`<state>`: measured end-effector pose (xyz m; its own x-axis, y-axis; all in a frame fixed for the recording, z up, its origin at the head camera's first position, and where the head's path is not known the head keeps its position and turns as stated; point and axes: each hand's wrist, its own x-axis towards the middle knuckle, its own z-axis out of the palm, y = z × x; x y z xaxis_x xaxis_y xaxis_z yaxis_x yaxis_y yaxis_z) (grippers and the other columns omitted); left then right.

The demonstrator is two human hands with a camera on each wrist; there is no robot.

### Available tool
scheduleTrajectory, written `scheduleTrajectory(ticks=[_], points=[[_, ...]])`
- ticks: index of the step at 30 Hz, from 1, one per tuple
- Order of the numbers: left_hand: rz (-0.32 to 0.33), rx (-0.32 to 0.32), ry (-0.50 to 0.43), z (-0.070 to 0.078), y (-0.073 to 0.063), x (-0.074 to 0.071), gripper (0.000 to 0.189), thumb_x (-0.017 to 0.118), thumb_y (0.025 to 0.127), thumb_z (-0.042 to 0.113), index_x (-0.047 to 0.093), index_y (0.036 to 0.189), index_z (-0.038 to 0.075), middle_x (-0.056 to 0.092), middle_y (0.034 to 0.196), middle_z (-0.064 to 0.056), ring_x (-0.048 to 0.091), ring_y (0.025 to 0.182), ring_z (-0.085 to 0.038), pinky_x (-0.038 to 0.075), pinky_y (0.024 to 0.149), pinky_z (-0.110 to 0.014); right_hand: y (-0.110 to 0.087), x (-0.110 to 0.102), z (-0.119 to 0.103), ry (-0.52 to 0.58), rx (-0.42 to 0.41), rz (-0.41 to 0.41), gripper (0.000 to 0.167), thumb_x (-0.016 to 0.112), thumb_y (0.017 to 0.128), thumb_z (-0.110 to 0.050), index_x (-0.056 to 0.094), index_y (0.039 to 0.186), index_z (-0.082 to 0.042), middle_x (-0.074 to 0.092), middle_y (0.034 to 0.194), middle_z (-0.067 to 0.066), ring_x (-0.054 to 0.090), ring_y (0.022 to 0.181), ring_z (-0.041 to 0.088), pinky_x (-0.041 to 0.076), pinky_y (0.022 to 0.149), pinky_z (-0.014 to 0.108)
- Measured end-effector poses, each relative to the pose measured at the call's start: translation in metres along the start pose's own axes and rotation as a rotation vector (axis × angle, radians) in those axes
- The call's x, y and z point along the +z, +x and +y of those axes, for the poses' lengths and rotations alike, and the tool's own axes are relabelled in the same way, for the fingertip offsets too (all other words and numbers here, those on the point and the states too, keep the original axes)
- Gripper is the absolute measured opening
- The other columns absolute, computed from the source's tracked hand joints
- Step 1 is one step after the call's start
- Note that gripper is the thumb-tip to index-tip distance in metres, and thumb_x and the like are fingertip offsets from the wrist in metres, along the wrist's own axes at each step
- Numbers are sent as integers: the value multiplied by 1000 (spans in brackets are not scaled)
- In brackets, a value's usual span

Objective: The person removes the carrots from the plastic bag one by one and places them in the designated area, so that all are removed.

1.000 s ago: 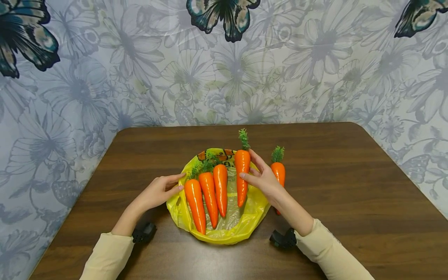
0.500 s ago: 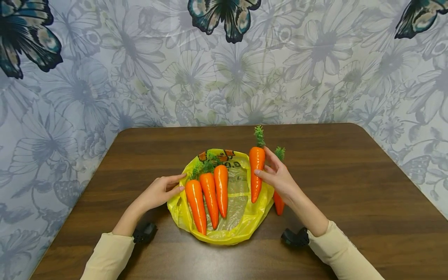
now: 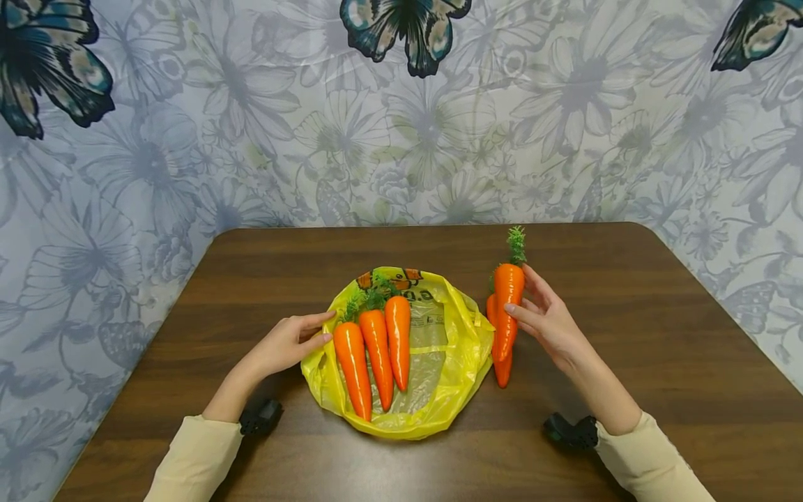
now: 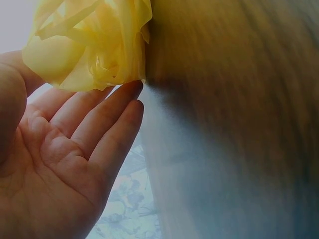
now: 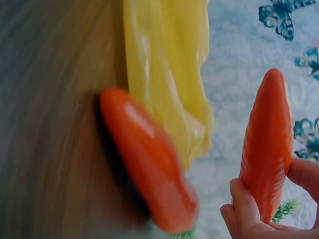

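Pinched in my right hand (image 3: 547,324) is an orange carrot (image 3: 507,293) with a green leafy top, tip pointing down, past the bag's right side. In the head view it overlaps another carrot (image 3: 502,376) on the table. The right wrist view shows the held carrot (image 5: 269,139) apart from the lying carrot (image 5: 149,159), between thumb and fingers. My left hand (image 3: 287,343) touches the left side of a yellow plastic bag (image 3: 464,348) with a rolled-down rim. Its fingers (image 4: 107,119) are fairly straight against the bag's outside. Inside the bag, three carrots (image 3: 375,352) lie side by side.
The brown wooden table (image 3: 627,314) runs back to a flower-patterned wall (image 3: 564,139) with butterfly decorations (image 3: 417,31). The carrot on the table lies close by the bag's right side.
My right hand has moved right with its carrot, from over the bag to over the carrot on the table. My left hand stays at the bag's left side.
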<state>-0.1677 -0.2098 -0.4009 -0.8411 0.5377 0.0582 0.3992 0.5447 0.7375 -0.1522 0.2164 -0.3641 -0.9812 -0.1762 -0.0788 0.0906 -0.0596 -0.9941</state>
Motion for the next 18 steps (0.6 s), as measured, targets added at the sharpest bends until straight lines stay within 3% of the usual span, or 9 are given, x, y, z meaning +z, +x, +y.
scheduleTrajectory(ticks=[9, 18], points=[[-5, -16, 2, 1, 0, -1, 46, 58, 94, 15, 47, 132, -9, 47, 132, -24, 51, 114, -35, 45, 90, -44, -7, -22, 0, -5, 15, 12, 83, 57, 92, -2, 0, 152, -15, -2, 155, 13, 14, 136, 36, 47, 84, 21], [-1, -6, 6, 0, 1, -1, 46, 58, 94, 15, 48, 132, -8, 48, 132, -24, 51, 114, -35, 44, 90, -44, -10, -42, 10, -98, 52, -9, 83, 56, 94, -6, -3, 151, -15, -9, 154, 15, 2, 136, 41, 44, 82, 16]])
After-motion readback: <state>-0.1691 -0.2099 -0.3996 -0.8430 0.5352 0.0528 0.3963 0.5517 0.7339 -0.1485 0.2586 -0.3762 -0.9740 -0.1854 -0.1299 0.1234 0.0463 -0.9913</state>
